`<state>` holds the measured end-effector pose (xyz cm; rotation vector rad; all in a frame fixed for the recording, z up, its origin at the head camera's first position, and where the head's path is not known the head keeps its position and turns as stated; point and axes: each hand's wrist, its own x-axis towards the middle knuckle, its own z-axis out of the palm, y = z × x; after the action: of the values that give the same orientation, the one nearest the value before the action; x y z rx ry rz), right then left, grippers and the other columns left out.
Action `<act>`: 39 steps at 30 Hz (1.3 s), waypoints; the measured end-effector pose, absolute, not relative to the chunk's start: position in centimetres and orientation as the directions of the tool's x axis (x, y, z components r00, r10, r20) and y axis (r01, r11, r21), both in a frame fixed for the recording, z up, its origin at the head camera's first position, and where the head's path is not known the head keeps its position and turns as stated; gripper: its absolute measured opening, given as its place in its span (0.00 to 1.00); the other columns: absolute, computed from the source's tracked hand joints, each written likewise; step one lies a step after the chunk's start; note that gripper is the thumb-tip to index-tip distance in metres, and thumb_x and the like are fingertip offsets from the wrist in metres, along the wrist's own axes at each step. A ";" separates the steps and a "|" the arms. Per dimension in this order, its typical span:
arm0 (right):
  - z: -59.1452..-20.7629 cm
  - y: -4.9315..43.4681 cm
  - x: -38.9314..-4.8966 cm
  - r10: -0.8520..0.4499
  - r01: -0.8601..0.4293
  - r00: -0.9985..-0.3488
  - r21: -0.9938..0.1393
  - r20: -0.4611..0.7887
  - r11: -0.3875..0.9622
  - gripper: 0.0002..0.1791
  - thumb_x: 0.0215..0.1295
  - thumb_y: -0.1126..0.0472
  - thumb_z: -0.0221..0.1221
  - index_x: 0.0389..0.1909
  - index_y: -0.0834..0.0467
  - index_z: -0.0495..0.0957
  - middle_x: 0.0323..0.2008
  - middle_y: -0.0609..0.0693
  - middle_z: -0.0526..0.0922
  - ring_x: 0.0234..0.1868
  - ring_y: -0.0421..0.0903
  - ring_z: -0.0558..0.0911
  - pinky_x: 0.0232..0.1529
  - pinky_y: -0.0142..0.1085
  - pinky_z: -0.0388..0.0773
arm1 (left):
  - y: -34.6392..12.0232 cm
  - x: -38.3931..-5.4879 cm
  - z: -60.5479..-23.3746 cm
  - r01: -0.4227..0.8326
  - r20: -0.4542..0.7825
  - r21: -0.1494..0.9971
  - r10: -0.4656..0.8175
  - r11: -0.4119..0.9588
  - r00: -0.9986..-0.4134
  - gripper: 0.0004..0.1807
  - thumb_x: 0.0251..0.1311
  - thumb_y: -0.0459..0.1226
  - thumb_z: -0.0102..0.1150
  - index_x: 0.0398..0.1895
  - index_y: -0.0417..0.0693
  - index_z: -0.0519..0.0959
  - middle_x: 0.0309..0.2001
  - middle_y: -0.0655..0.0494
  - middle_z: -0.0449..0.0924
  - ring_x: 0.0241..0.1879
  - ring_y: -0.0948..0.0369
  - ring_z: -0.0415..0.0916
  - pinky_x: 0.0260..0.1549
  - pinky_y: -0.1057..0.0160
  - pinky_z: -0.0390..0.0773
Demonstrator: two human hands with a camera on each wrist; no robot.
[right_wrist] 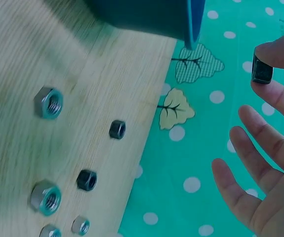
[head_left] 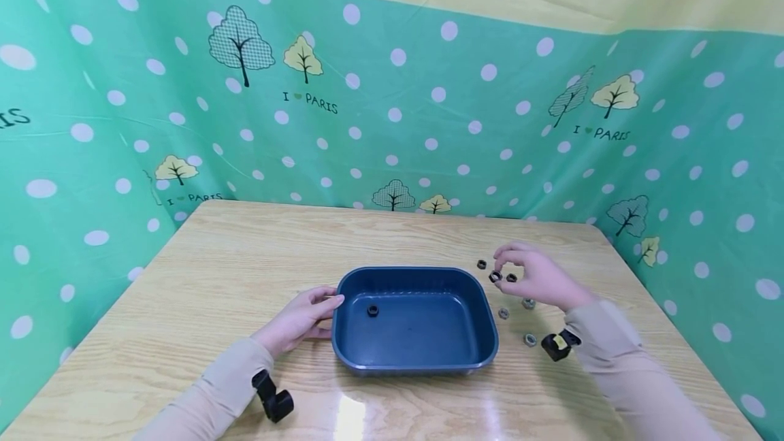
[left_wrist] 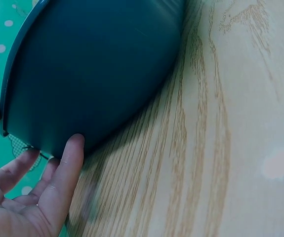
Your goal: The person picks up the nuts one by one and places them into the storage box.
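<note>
A dark blue plastic basin (head_left: pixel 416 367) stands on the table. My left hand (head_left: pixel 303 318) holds its left end; in the left wrist view the thumb is at the rim and other fingertips (left_wrist: pixel 75 145) touch the outer wall. Beyond the basin's right side, my right hand (head_left: pixel 539 279) pinches a black hex nut (right_wrist: pixel 262 70) between thumb and index finger, with the other fingers spread. Two more black nuts (right_wrist: pixel 117 129) lie on the table nearby. One black nut (head_left: pixel 373 310) sits inside the basin, toward its left.
Several silver nuts (head_left: pixel 529 339) of different sizes lie on the wooden table (head_left: pixel 269 237) right of the basin. A green dotted cloth (head_left: pixel 392 128) hangs behind and at both sides. Each wrist carries a black mount (head_left: pixel 272 397).
</note>
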<state>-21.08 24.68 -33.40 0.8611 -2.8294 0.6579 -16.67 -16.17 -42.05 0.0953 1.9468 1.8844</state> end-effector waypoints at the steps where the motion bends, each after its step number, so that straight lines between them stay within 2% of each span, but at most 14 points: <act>1: -33.4 24.5 -21.2 -0.510 -0.557 -0.830 -0.373 0.225 0.742 0.08 0.50 0.64 0.66 0.28 0.50 0.77 0.45 0.54 0.79 0.48 0.55 0.77 0.43 0.46 0.77 | -16.2 -16.7 -42.0 -0.238 -0.250 0.968 0.342 0.076 -0.906 0.36 0.67 0.48 0.50 0.67 0.31 0.54 0.59 0.35 0.69 0.52 0.55 0.76 0.47 0.52 0.81; 5: -33.3 23.6 -21.4 -0.525 -0.564 -0.824 -0.385 0.212 0.730 0.07 0.51 0.64 0.66 0.29 0.50 0.78 0.47 0.55 0.79 0.48 0.55 0.78 0.37 0.41 0.78 | -16.2 -16.6 -42.0 -0.234 -0.245 0.970 0.348 0.074 -0.905 0.37 0.68 0.48 0.50 0.67 0.30 0.54 0.59 0.34 0.69 0.53 0.55 0.76 0.48 0.52 0.81; 8: -33.2 22.8 -21.6 -0.540 -0.572 -0.818 -0.390 0.199 0.722 0.07 0.51 0.64 0.67 0.30 0.51 0.79 0.47 0.55 0.79 0.49 0.54 0.78 0.39 0.42 0.79 | -16.2 -16.6 -41.9 -0.240 -0.250 0.968 0.339 0.071 -0.907 0.36 0.67 0.48 0.50 0.67 0.30 0.54 0.59 0.35 0.68 0.53 0.55 0.76 0.47 0.52 0.81; 11: -33.2 22.0 -21.6 -0.555 -0.580 -0.810 -0.395 0.189 0.712 0.07 0.51 0.63 0.67 0.30 0.51 0.79 0.48 0.55 0.79 0.49 0.54 0.77 0.46 0.45 0.78 | -16.2 -16.6 -41.9 -0.239 -0.249 0.968 0.342 0.074 -0.906 0.37 0.68 0.48 0.50 0.68 0.30 0.53 0.60 0.34 0.68 0.54 0.54 0.76 0.47 0.52 0.81; 18: -33.0 20.0 -21.6 -0.568 -0.575 -0.807 -0.427 0.159 0.698 0.06 0.53 0.61 0.66 0.30 0.50 0.79 0.50 0.55 0.78 0.49 0.53 0.77 0.45 0.47 0.77 | -16.2 -16.6 -41.8 -0.236 -0.247 0.969 0.354 0.074 -0.902 0.36 0.68 0.47 0.49 0.68 0.30 0.53 0.60 0.33 0.67 0.53 0.55 0.76 0.47 0.52 0.81; 21: -32.9 18.9 -21.6 -0.575 -0.573 -0.806 -0.427 0.139 0.699 0.05 0.54 0.60 0.66 0.30 0.49 0.79 0.51 0.54 0.78 0.51 0.53 0.76 0.48 0.47 0.77 | -16.2 -16.7 -41.7 -0.238 -0.250 0.968 0.344 0.077 -0.905 0.35 0.68 0.46 0.50 0.67 0.30 0.55 0.59 0.34 0.68 0.52 0.56 0.76 0.47 0.53 0.82; 25: -32.9 17.6 -21.7 -0.607 -0.608 -0.779 -0.426 0.159 0.669 0.05 0.53 0.60 0.66 0.30 0.48 0.79 0.50 0.54 0.78 0.52 0.53 0.76 0.52 0.50 0.76 | -16.1 -16.6 -41.4 -0.245 -0.263 0.965 0.311 0.096 -0.913 0.35 0.68 0.46 0.50 0.68 0.31 0.54 0.60 0.34 0.66 0.55 0.52 0.75 0.46 0.53 0.82; 31: -32.9 15.8 -21.6 -0.632 -0.625 -0.756 -0.471 0.167 0.623 0.05 0.53 0.60 0.66 0.29 0.49 0.80 0.49 0.51 0.78 0.51 0.51 0.76 0.52 0.48 0.75 | -15.9 -16.5 -41.0 -0.229 -0.257 0.965 0.288 0.125 -0.922 0.33 0.68 0.44 0.51 0.67 0.31 0.56 0.62 0.33 0.65 0.57 0.47 0.73 0.45 0.52 0.82; 39: -33.3 13.7 -21.6 -0.629 -0.612 -0.753 -0.554 0.190 0.565 0.05 0.53 0.61 0.66 0.30 0.49 0.80 0.49 0.50 0.78 0.52 0.50 0.76 0.53 0.50 0.75 | -15.7 -16.7 -40.8 -0.190 -0.225 0.971 0.288 0.147 -0.931 0.29 0.69 0.40 0.50 0.66 0.32 0.58 0.60 0.32 0.65 0.53 0.49 0.74 0.42 0.50 0.83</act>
<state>-21.60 13.69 -33.35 1.1123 -2.8047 0.9744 -16.74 -15.67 -40.78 0.0943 2.0732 1.8401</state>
